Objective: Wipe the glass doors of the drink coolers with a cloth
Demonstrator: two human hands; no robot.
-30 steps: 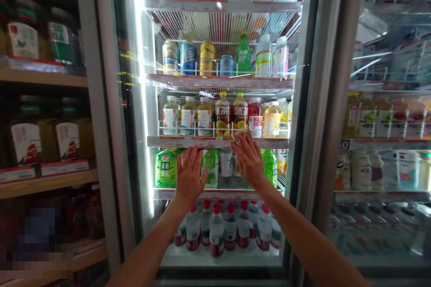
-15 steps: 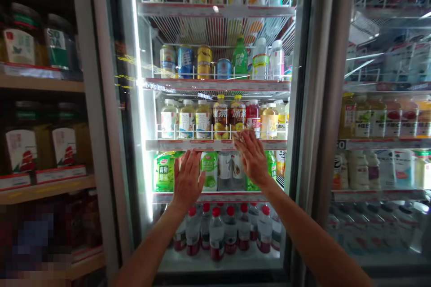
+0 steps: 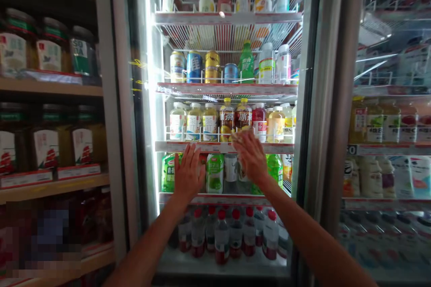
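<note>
My left hand [image 3: 189, 172] rests with fingers spread, flat against what looks like the glass door of a lit drinks cooler, in front of green pouches. To its right, my right hand [image 3: 252, 157] presses a crumpled pale cloth or tissue [image 3: 237, 139] under its fingers, at the height of a shelf edge [image 3: 208, 147]. That hand is smeared by motion, and the cloth is mostly covered by it. Behind the fingers stand brown tea bottles with yellow caps [image 3: 227, 116]. A green pouch [image 3: 214, 174] shows between the hands.
Cans [image 3: 194, 66] and bottles fill the cooler's upper shelves. Red-capped bottles [image 3: 221, 237] stand at the bottom. A metal door frame [image 3: 338, 112] runs up the right side, with another stocked cooler beyond. Wooden shelves [image 3: 50, 87] with jars stand on the left.
The view has shifted, so the cooler appears further right and slightly lower. Against the shelves, my left hand is a little higher and further left. The right hand still presses the cloth, now more blurred.
</note>
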